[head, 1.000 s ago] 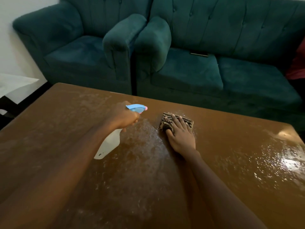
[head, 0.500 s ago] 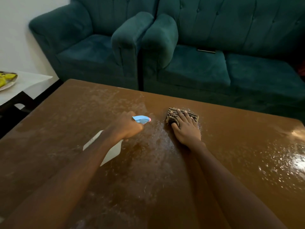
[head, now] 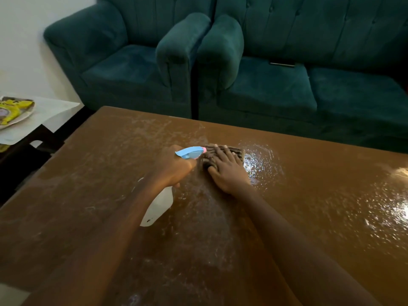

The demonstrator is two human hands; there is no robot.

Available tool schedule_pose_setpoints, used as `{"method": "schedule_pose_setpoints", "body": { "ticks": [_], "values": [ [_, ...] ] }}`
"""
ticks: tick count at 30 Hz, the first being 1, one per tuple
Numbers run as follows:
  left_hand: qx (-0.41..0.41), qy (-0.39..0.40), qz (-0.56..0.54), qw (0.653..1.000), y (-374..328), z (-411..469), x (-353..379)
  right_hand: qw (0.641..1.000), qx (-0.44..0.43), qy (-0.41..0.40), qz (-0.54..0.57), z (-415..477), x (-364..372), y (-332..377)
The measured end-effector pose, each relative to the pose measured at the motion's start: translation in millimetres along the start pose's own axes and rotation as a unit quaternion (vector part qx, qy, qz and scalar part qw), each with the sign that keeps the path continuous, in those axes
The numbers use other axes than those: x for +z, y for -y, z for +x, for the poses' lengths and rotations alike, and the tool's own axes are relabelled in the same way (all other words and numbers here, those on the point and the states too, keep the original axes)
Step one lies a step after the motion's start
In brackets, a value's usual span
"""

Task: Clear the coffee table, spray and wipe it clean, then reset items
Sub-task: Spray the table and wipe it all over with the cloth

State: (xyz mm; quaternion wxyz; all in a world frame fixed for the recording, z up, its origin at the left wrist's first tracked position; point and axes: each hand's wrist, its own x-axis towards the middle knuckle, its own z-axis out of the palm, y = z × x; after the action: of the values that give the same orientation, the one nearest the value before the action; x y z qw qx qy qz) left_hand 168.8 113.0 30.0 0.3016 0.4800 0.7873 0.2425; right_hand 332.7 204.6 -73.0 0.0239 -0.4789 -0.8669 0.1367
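Observation:
The brown coffee table [head: 309, 206] fills the lower view, its top streaked with spray and wet patches. My left hand [head: 174, 167] grips a white spray bottle [head: 157, 206] with a blue trigger head, the nozzle pointing right toward the cloth. My right hand [head: 227, 171] lies flat with straight fingers on a dark striped cloth [head: 237, 151], pressing it against the tabletop near the far edge. The two hands are almost touching.
A teal armchair [head: 123, 62] and a teal sofa [head: 309, 80] stand just behind the table. A dark flat item [head: 282, 64] lies on the sofa seat. At the left, a white side table [head: 55, 111] carries a plate with a yellow packet [head: 13, 107].
My left hand with the spray bottle has moved right, close up to the cloth. My right hand stays pressed on the cloth. The view has shifted, showing more of the side table.

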Motion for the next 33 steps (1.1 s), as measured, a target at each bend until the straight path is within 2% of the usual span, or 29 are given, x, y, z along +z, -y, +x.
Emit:
{"method": "schedule_pose_setpoints", "body": {
  "ticks": [3, 5, 9, 12, 14, 16, 19, 22, 24, 27, 30, 33],
  "values": [
    [-0.015, 0.009, -0.043, 0.999, 1, 3, -5, 0.997, -0.071, 0.004, -0.010, -45, 0, 0],
    [-0.021, 0.013, -0.070, 0.997, 2, 3, -9, 0.997, -0.072, 0.008, 0.002, -74, -3, -12],
    [-0.030, 0.019, -0.089, 0.995, 2, 1, -15, 1.000, 0.023, -0.011, 0.004, -87, -11, -42],
    [-0.023, 0.010, -0.088, 0.996, 2, -4, -16, 0.992, 0.120, -0.024, 0.011, -46, -15, -50],
    [-0.027, 0.005, -0.104, 0.994, 3, -6, -16, 0.989, 0.143, -0.021, 0.016, -12, -14, -35],
    [-0.026, -0.002, -0.095, 0.995, 2, -8, -16, 0.993, 0.115, -0.016, 0.021, 12, -8, -10],
    [-0.005, -0.023, -0.095, 0.995, 4, -10, -18, 1.000, 0.011, 0.000, 0.002, 16, -1, 23],
    [-0.006, -0.013, -0.103, 0.995, 7, -10, -21, 0.997, -0.068, 0.017, -0.012, -19, 1, 24],
    [-0.001, -0.003, -0.110, 0.994, 9, -8, -21, 0.997, -0.077, 0.014, -0.002, -49, 2, 12],
    [0.016, 0.011, -0.107, 0.994, 7, -7, -21, 1.000, 0.005, -0.023, 0.017, -80, 1, -11],
    [0.026, 0.062, -0.068, 0.995, 4, -7, -19, 0.994, 0.095, -0.043, 0.022, -94, 0, -24],
    [0.047, 0.081, -0.028, 0.995, 6, -11, -16, 0.993, 0.104, -0.036, 0.029, -100, 0, -23]
  ]
}}
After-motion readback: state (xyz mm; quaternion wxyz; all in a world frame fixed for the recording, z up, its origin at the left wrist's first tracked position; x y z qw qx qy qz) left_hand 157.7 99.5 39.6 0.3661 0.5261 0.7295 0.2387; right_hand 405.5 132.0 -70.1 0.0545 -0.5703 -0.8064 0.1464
